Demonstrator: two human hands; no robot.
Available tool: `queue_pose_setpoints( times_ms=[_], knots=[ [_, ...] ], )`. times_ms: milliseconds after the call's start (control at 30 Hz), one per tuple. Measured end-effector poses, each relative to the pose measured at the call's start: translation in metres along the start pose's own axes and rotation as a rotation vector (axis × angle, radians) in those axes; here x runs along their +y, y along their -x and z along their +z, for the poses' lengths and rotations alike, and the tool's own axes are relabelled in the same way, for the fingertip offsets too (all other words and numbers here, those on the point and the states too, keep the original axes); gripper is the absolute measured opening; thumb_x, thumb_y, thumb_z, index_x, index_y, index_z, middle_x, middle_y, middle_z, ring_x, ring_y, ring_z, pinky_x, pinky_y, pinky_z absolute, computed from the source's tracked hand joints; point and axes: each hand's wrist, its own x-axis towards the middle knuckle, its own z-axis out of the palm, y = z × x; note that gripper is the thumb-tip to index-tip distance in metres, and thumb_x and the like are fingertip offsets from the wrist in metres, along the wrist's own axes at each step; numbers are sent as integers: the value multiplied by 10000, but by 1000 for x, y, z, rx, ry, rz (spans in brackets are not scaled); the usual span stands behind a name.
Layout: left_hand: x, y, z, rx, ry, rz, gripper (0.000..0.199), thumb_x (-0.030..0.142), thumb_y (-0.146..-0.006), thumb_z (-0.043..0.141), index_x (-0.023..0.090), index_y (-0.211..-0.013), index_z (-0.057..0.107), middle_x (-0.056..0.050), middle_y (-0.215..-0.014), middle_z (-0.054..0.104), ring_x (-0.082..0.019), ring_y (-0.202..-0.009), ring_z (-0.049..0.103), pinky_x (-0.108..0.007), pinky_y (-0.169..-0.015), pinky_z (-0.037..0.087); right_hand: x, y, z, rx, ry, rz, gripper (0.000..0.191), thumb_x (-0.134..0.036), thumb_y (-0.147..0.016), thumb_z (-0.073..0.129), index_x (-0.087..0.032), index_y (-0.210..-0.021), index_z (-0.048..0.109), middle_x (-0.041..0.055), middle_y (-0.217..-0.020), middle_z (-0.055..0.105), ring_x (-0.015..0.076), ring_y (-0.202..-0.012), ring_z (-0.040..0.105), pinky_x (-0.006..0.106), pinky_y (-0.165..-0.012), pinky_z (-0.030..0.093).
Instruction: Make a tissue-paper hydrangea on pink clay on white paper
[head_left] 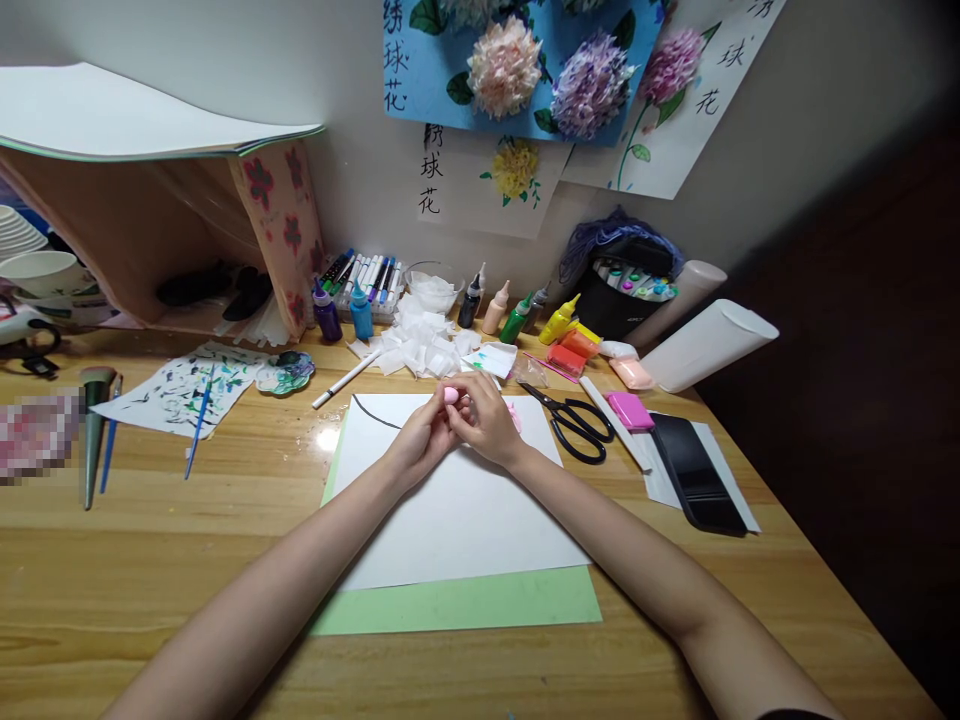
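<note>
Over a white sheet of paper (465, 525), my two hands meet with their fingers bent together. My left hand (421, 436) grips a small lump of pink clay (451, 395), rounded at the end that shows. Against the same lump close the fingers of my right hand (487, 420), partly hiding it. A black curved line (373, 413) runs across the sheet's upper left. More pink material (515, 417) lies on the paper behind my right hand, mostly covered. Under the white sheet lies a light green sheet (465, 602).
Black scissors (581, 425), a pink clay block (631, 410) and a dark phone (697, 470) lie to the right. Paint bottles (517, 318) and torn white tissue (424, 340) stand behind. Brushes (199, 425) and a paint-marked paper (176, 390) lie left.
</note>
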Motion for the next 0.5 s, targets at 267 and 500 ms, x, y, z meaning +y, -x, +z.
queue_pose_setpoints(
  times_ms=[267,500],
  knots=[
    [2,4,4,7,-33,-15,195,239,-877,575,95,-754,624,-25,-703,600,-94,-671,600,-209,-732,509,2,1,0,16,1,-21,217,-237,-825,523,-206,-1037,552,82,-1002,605,239,-951,539,404,-842,445],
    [1,6,0,-59,-61,-61,297,375,-880,556,99,-810,641,-55,-765,626,-128,-743,612,-245,-758,499,0,3,-1,25,-14,-21,191,-305,-888,486,-223,-1041,567,78,-995,620,236,-970,550,408,-849,453]
  ],
)
